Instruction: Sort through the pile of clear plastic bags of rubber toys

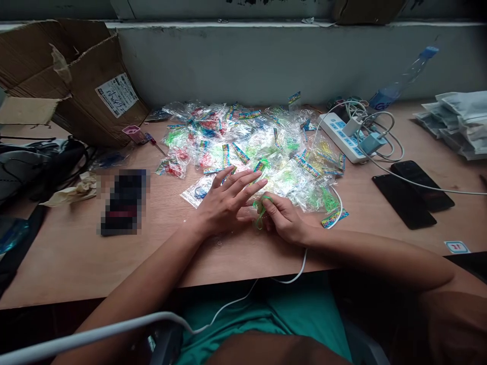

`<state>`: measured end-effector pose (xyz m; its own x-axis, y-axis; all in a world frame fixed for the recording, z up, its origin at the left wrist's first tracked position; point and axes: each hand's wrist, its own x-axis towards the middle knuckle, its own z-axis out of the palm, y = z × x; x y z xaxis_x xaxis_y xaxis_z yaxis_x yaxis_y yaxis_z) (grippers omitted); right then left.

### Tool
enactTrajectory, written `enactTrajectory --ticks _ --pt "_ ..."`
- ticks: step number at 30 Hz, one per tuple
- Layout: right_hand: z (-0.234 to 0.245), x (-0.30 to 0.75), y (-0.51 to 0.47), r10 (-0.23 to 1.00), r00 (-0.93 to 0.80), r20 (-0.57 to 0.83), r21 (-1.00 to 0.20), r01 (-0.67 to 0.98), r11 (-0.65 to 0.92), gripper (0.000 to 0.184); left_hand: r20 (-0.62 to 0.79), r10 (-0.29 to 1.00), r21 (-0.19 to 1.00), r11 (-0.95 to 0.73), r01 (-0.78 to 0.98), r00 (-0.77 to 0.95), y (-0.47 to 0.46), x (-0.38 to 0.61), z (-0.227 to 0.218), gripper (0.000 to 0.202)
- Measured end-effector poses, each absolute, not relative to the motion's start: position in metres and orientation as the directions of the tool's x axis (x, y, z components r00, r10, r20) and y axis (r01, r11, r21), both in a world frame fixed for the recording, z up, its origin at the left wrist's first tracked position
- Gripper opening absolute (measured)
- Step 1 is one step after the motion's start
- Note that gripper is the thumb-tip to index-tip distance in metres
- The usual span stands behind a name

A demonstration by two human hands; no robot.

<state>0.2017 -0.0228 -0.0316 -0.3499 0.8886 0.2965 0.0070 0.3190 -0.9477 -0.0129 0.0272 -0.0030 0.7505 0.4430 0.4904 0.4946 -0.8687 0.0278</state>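
Low over the table's middle, my right hand (282, 217) is closed with thumb and finger pinched on a thin green looped cord (259, 222). Part of the cord hangs down below the fingers. My left hand (227, 202) is just to the left, its fingers stretched out and apart, palm down, and it holds nothing that I can see. Right beyond both hands lies a heap of clear plastic packets (251, 142) with red, green, blue and yellow contents and small printed header labels. The fingers of my left hand reach over the heap's near edge.
An open cardboard box (91, 76) stands back left, with a screwdriver (155, 144) near it. A white power strip (342, 137) with cables, a clear bottle (399, 81), dark phones (405, 200) and stacked pale packets (456, 121) are on the right. A white cable crosses my lap.
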Motion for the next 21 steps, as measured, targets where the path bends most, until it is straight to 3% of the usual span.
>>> enactTrajectory --ticks 4,13,21 --pt "-0.0293 0.2063 -0.0211 0.825 -0.409 0.39 -0.884 0.085 0.459 0.046 0.477 0.461 0.045 -0.863 0.504 0.748 0.027 -0.0123 -0.0026 0.088" --pt "-0.0248 0.2119 -0.0148 0.663 -0.573 0.482 -0.757 0.11 0.645 0.041 0.519 0.516 0.051 -0.815 0.578 0.682 0.0252 -0.0101 -0.0056 0.069" --pt "-0.0252 0.21 -0.0156 0.633 -0.59 0.501 -0.724 0.114 0.68 0.035 0.599 0.542 0.02 -0.746 0.666 0.589 0.0249 -0.0118 -0.0065 0.065"
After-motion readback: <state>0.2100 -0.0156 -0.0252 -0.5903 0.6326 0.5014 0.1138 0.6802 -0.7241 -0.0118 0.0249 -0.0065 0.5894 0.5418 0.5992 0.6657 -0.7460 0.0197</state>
